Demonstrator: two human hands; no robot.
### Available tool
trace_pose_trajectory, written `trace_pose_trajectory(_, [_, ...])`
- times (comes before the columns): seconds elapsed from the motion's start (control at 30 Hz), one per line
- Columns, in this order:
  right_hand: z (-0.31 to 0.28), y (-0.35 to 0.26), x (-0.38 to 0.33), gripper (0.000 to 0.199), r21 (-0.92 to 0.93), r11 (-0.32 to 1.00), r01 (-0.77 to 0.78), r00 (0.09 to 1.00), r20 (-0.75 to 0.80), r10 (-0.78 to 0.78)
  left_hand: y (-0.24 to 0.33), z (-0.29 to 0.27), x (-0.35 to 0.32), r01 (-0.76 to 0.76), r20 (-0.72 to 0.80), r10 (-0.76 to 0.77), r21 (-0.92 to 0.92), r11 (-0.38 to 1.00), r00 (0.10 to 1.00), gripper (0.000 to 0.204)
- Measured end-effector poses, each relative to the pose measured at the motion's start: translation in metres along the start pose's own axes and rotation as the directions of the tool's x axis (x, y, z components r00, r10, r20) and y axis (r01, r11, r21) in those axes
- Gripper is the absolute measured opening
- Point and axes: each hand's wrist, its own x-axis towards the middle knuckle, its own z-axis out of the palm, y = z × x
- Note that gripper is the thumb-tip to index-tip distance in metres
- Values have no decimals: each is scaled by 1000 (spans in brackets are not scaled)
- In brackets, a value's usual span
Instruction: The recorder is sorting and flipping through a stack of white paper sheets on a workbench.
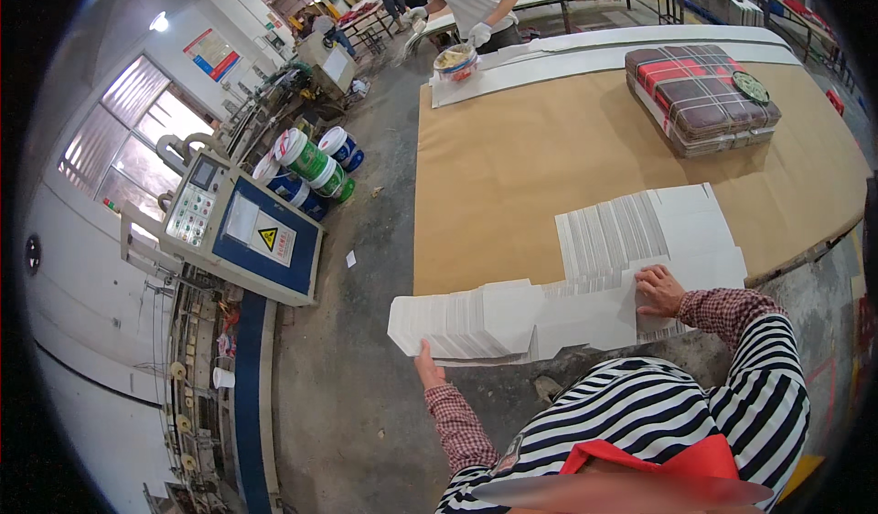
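Observation:
A fanned row of white cardboard blanks (466, 320) lies along the near edge of the table, overlapping like shingles. My left hand (428, 366) grips its left end, thumb up against the front edge; the other fingers are mostly hidden. Over at the right part of the row, my right hand (658, 292) rests on the cardboard with its fingers apart and slightly bent. Just beyond that hand, a second fanned pile of white blanks (613, 230) sits on the brown-covered table (512, 166), next to larger flat white sheets (700, 226).
A plaid-patterned stack (695, 93) with a round green item on top stands at the far right. Across the table, a person in white gloves (471, 11) stands near a tub (455, 61). To the left are a machine control panel (238, 217) and several paint buckets (311, 162).

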Motion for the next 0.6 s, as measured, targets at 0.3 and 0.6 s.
trace_pose_trajectory(0.3, [10, 0, -7, 52, -8, 999, -35, 999, -1, 35, 32, 39, -49, -126, -205, 188, 281, 951, 960, 47])
trace_pose_trajectory(0.6, [9, 5, 2, 53, 13, 998, -68, 997, 29, 67, 80, 94, -130, -591, 263, 530, 301, 749, 806, 46])
